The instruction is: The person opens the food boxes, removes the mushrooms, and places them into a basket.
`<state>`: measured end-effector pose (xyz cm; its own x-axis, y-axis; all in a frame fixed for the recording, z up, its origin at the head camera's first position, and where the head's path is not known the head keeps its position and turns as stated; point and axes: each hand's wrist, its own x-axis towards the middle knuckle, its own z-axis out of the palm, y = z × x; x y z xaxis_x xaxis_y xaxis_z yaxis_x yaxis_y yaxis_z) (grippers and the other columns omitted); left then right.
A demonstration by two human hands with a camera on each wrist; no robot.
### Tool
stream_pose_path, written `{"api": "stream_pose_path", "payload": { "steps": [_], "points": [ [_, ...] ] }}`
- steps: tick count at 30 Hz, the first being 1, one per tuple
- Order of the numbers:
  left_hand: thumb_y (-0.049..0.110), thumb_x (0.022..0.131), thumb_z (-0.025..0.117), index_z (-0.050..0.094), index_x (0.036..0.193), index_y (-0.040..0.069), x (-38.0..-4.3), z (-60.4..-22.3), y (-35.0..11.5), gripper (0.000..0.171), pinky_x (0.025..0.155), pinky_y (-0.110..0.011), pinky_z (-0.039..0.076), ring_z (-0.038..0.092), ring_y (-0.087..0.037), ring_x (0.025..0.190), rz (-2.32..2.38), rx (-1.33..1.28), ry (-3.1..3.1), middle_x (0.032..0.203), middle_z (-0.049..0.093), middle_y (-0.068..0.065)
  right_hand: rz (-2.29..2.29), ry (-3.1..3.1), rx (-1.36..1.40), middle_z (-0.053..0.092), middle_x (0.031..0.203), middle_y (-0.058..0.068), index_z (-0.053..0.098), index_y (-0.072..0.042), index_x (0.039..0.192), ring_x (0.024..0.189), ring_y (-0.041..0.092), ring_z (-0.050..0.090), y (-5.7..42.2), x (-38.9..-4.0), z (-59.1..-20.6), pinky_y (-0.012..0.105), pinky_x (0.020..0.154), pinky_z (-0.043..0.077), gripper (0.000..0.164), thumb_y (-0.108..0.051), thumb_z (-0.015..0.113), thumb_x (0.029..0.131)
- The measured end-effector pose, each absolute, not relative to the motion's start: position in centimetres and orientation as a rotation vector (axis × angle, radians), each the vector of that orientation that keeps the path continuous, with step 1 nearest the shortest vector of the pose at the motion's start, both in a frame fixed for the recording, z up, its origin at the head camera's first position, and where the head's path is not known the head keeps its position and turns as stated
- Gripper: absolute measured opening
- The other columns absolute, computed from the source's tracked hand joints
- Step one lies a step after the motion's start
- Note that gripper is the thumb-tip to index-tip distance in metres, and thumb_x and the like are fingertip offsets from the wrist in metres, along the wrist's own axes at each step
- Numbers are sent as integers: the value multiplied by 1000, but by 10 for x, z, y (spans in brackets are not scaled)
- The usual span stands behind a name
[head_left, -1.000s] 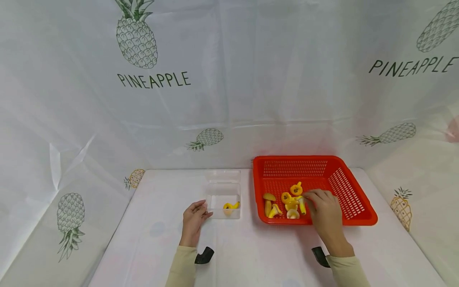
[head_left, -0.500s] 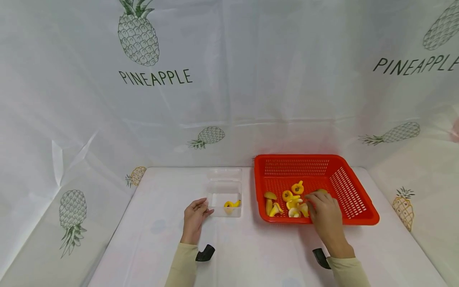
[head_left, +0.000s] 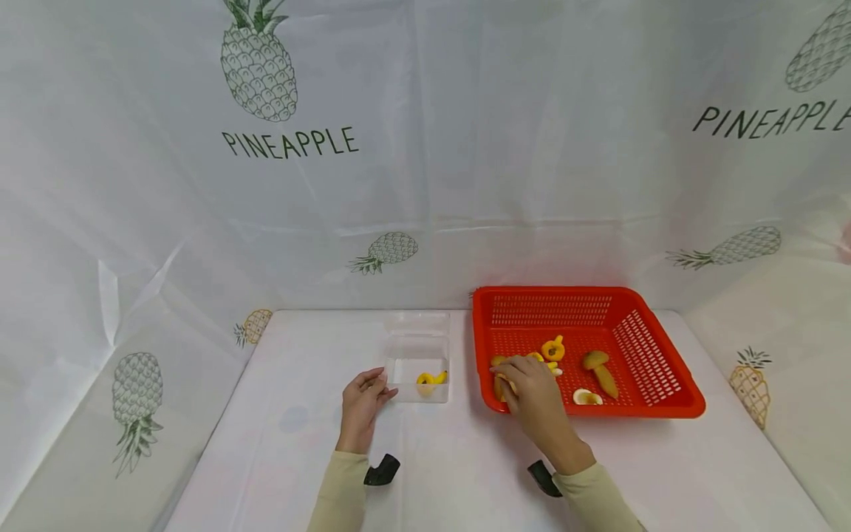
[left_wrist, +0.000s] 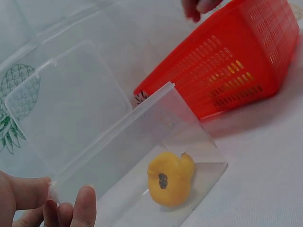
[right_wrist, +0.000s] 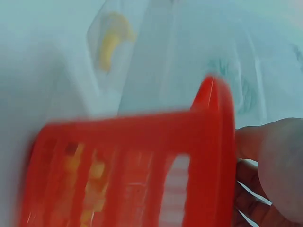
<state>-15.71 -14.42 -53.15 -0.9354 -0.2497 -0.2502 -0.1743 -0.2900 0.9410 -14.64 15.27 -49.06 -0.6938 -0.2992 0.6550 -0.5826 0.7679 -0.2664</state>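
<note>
My left hand [head_left: 362, 406] pinches the near left corner of a clear plastic box [left_wrist: 120, 151], its hinged lid [left_wrist: 71, 104] tipped back. A yellow chanterelle mushroom [left_wrist: 170, 182] lies inside. My right hand [head_left: 535, 403] reaches over the front left of a red slotted basket [head_left: 552, 293], fingers bent down among the mushrooms and covering several of them. I cannot tell whether it holds one. A yellow chanterelle [head_left: 552, 349] shows just beyond that hand. To its right lie a brown-capped mushroom [head_left: 601, 373] and a pale, yellow-centred mushroom piece [head_left: 588, 397].
White cloth printed with pineapples [head_left: 259, 74] hangs behind and at both sides of the table [head_left: 452, 473]. The box stands to the left of the basket, a narrow strip of tabletop between them. A black curved strap piece [head_left: 382, 471] sits by each wrist.
My right hand has moved left across the basket, uncovering the brown-capped mushroom and the pale piece and now covering mushrooms at the left. My left hand keeps its place at the box.
</note>
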Motion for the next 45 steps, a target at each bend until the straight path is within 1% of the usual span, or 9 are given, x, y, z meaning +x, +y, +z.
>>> {"api": "stream_pose_path", "payload": {
  "steps": [2, 5, 10, 18, 21, 27, 30, 38, 45],
  "points": [
    [-2, 106, 58, 52, 136, -19, -157, -532, -144, 35, 78, -25, 65, 55, -13, 78, -2424, 555, -1839, 91, 55, -4, 624, -2366, 694, 74, 98, 5, 80, -5, 97, 92, 26, 66, 141, -149, -489, 42, 79, 60, 27, 3, 94, 75],
    [-1, 107, 58, 52, 136, -19, -157, -532, -144, 35, 78, -25, 65, 55, -13, 78, -2422, 553, -1839, 91, 55, -4, 633, -2382, 735, 73, 97, 3, 80, -8, 97, 90, 24, 64, 124, -153, -484, 37, 77, 58, 25, -1, 93, 77],
    [-2, 107, 58, 52, 136, -19, -157, -531, -144, 34, 78, -25, 65, 55, -12, 79, -2423, 546, -1837, 92, 55, -4, 663, -2400, 799, 73, 97, 0, 80, -11, 100, 90, 22, 64, 100, -160, -474, 35, 76, 55, 24, -5, 92, 81],
    [-3, 106, 59, 51, 135, -21, -155, -529, -145, 35, 77, -25, 65, 56, -13, 78, -2443, 521, -1819, 92, 55, -5, 597, -2529, 858, 74, 102, -1, 81, -13, 103, 98, 22, 65, 70, -174, -472, 35, 85, 57, 21, -12, 90, 85],
    [-2, 106, 59, 51, 135, -20, -155, -530, -146, 35, 77, -26, 65, 56, -13, 79, -2454, 508, -1811, 92, 55, -4, 592, -2585, 877, 74, 103, 0, 81, -13, 104, 98, 22, 64, 61, -179, -475, 36, 89, 58, 20, -12, 90, 85],
    [-2, 106, 58, 52, 135, -19, -156, -530, -146, 34, 77, -26, 65, 57, -13, 78, -2458, 487, -1811, 91, 56, -4, 588, -2666, 952, 74, 104, 4, 81, -9, 105, 99, 25, 65, 49, -191, -480, 41, 91, 58, 21, -10, 89, 85],
    [-2, 106, 58, 51, 135, -20, -156, -530, -146, 35, 77, -26, 65, 57, -13, 79, -2455, 493, -1812, 91, 56, -4, 528, -2709, 995, 76, 103, 4, 82, -10, 105, 97, 25, 65, 44, -198, -482, 40, 89, 57, 21, -13, 89, 85],
    [-2, 106, 59, 51, 134, -21, -154, -532, -145, 35, 77, -26, 65, 56, -13, 79, -2442, 491, -1809, 90, 55, -5, 474, -2831, 1023, 78, 100, 1, 84, -13, 105, 94, 22, 65, 38, -207, -481, 37, 93, 56, 22, -18, 91, 85],
    [-1, 106, 59, 51, 135, -19, -152, -529, -145, 35, 78, -27, 65, 56, -12, 79, -2449, 481, -1815, 91, 56, -4, 424, -2859, 1050, 81, 97, 0, 86, -10, 102, 92, 22, 69, 32, -211, -479, 40, 95, 55, 23, -18, 93, 81]
  ]
}}
